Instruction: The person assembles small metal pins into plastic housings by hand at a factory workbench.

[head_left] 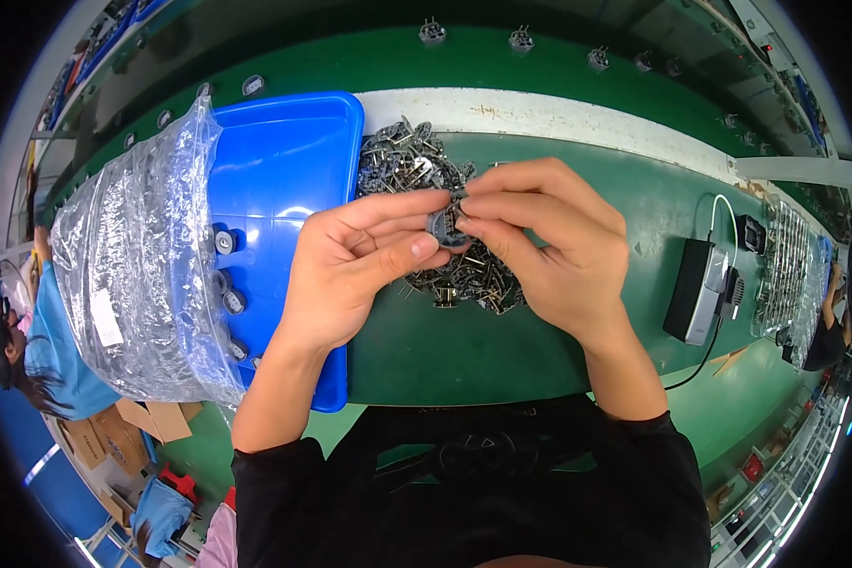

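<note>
Both hands pinch one small round grey part (448,225) above the parts pile (445,227): L hand (360,265) grips it w/ thumb + fingers, R hand (549,246) presses at its top. Risk: pins bend or part slips into pile if squeezed off-axis.

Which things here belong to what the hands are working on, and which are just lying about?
In use:
left hand
right hand
small round dark grey plastic part
pile of dark pronged metal parts
blue plastic tray

Lying about:
clear plastic bag
black and silver box with cable
</note>
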{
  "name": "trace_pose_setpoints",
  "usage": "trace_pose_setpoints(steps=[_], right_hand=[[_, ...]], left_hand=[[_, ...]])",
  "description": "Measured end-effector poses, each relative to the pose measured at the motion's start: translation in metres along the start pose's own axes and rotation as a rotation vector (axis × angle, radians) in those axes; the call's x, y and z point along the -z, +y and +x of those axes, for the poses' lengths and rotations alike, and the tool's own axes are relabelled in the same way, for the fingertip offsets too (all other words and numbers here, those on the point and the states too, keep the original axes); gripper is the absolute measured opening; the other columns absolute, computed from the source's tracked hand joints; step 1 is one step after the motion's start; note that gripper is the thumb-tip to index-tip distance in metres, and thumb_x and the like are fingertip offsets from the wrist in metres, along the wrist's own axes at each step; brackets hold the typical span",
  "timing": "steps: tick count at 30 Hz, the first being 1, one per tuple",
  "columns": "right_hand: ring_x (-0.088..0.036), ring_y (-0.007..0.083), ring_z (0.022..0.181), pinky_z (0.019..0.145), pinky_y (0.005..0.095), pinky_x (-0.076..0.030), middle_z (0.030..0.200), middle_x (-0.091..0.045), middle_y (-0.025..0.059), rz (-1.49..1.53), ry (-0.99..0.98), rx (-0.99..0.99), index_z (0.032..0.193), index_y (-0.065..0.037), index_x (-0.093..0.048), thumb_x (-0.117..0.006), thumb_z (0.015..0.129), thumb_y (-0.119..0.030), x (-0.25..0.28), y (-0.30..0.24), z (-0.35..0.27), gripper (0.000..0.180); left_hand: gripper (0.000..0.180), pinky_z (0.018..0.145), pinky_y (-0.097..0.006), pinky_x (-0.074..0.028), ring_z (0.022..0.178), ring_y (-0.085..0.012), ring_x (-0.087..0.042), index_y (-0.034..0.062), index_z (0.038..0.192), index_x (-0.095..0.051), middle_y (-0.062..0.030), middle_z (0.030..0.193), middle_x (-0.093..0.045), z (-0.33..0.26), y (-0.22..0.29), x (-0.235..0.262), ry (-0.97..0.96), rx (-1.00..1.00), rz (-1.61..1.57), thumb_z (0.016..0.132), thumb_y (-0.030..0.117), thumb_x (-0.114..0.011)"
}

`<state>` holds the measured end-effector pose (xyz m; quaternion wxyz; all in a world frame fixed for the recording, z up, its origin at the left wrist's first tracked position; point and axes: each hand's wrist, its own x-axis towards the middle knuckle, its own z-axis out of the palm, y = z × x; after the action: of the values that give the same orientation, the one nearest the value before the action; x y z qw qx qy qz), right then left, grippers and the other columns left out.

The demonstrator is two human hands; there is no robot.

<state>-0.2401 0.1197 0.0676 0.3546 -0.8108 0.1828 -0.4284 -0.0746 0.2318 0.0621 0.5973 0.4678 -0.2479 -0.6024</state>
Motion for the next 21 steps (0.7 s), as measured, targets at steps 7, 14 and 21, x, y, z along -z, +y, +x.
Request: trace_pose_setpoints(steps=[7,14,21], right_hand=[[-0.064,0.0192,0.067,0.054,0.0281,-0.052,0.087,-0.064,0.0082,-0.059,0.015,0.026,0.081,0.002,-0.068,-0.077,0.072,0.007,-0.004,-0.002,-0.003,0.014],[-0.065,0.0209,0.071,0.058,0.0308,-0.054,0.089,-0.064,0.0091,-0.083,0.016,0.137,0.089,-0.001,-0.07,-0.074,0.071,0.007,-0.014,-0.001,-0.008,0.019],[-0.062,0.0232,0.071,0.062,0.0321,-0.051,0.093,-0.063,0.0085,-0.179,-0.12,-0.27,0.106,-0.005,-0.071,-0.065,0.082,0.003,0.027,0.04,-0.01,0.026]], left_hand=[[0.036,0.088,-0.032,-0.059,0.1,-0.0208,-0.069,-0.0077,0.125,-0.059,-0.018,0.111,-0.069,-0.001,-0.001,-0.002,0.018,-0.016,0.031,0.09,-0.005,-0.064],[0.032,0.082,-0.028,-0.058,0.09,-0.017,-0.07,-0.0062,0.118,-0.065,-0.0157,0.101,-0.071,-0.002,0.007,-0.003,0.017,0.002,0.045,0.087,-0.008,-0.067],[0.023,0.079,-0.028,-0.057,0.083,-0.0179,-0.07,-0.0059,0.108,-0.07,-0.0107,0.087,-0.072,0.048,0.057,0.017,0.254,-0.235,0.564,0.086,0.002,-0.07]])
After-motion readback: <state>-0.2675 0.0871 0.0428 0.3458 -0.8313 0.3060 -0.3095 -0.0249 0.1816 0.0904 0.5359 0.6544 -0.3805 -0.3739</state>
